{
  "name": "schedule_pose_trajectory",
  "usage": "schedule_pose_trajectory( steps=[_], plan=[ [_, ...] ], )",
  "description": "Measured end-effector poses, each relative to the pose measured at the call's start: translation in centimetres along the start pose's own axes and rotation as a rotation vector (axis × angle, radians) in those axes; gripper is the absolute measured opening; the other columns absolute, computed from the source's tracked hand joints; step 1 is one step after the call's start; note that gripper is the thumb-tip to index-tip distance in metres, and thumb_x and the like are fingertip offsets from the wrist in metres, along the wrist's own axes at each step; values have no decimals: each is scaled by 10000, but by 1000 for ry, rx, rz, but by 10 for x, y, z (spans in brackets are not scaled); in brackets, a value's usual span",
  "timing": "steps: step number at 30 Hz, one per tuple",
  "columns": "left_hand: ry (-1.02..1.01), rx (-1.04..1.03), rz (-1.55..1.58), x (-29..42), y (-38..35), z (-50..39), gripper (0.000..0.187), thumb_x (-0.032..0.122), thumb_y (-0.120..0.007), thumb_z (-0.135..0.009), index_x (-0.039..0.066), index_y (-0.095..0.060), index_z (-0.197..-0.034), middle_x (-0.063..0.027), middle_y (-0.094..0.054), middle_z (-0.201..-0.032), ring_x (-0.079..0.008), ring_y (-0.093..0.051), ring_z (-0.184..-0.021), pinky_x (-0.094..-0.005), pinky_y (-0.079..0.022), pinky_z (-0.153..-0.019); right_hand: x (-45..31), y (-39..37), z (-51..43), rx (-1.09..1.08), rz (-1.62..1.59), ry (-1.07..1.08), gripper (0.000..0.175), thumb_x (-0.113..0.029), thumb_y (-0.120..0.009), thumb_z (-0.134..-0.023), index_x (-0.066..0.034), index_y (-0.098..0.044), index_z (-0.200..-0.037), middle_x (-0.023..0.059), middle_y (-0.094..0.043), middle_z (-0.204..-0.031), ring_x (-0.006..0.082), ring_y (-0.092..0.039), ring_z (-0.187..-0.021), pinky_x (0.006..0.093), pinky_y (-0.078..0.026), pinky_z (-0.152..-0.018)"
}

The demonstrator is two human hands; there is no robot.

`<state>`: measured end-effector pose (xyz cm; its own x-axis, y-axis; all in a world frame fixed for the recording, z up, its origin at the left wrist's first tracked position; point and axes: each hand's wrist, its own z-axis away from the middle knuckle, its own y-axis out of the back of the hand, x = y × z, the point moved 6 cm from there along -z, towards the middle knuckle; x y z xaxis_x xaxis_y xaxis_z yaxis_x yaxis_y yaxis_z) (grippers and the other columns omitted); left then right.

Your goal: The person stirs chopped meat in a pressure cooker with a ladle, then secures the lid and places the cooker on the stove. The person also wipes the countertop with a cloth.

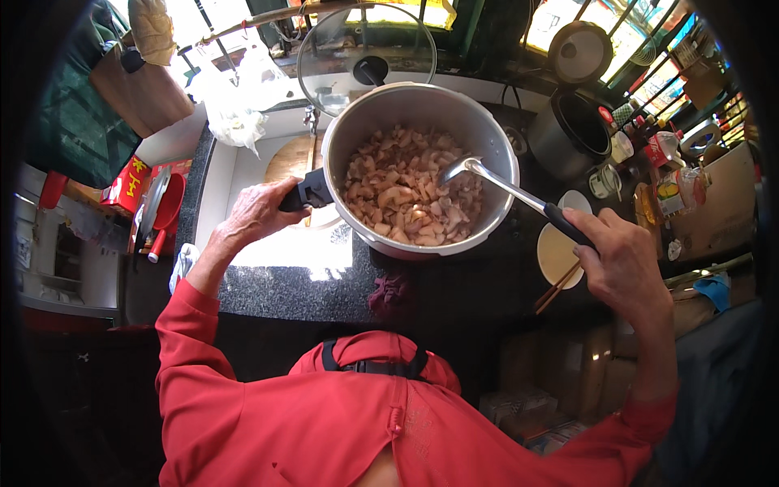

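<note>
A deep metal pot, apparently a pressure cooker body, sits on the dark counter before me. Many pale chopped pieces of what looks like raw meat or fat cover its bottom. My left hand grips the pot's black side handle. In my right hand is the black handle of a metal ladle or spatula; its shaft crosses the right rim and its head rests among the pieces. Partly under my right hand's fingers stands a cream bowl, with wooden chopsticks across its edge.
Left of the pot lies a white sink holding a round wooden board. A glass lid leans behind. To the right are an open rice cooker, a glass jar, several bottles and cardboard. A purple cloth lies at the front edge.
</note>
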<state>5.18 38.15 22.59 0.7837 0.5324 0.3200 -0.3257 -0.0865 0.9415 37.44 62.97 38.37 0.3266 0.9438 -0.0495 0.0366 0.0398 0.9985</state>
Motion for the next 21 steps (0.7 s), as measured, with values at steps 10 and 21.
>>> schedule_pose_trajectory(
  steps=[10,21],
  plan=[
    [-44,39,33,-3,0,2,517,340,-709,-759,101,-553,-1191,-158,-660,-880,-330,-649,-831,-411,-498,-730,-7,3,-30,72,-140,99,397,-66,-633,-741,-72,-612,-1138,129,-582,-817,321,-598,-740,411,-485,-684],
    [2,-23,6,-5,0,3,490,391,-686,-772,153,-558,-1181,-125,-662,-891,-296,-658,-819,-400,-506,-713,-41,-17,-35,9,-36,253,497,-86,-712,-711,-151,-589,-1187,77,-535,-769,263,-581,-628,387,-460,-515]
  ],
)
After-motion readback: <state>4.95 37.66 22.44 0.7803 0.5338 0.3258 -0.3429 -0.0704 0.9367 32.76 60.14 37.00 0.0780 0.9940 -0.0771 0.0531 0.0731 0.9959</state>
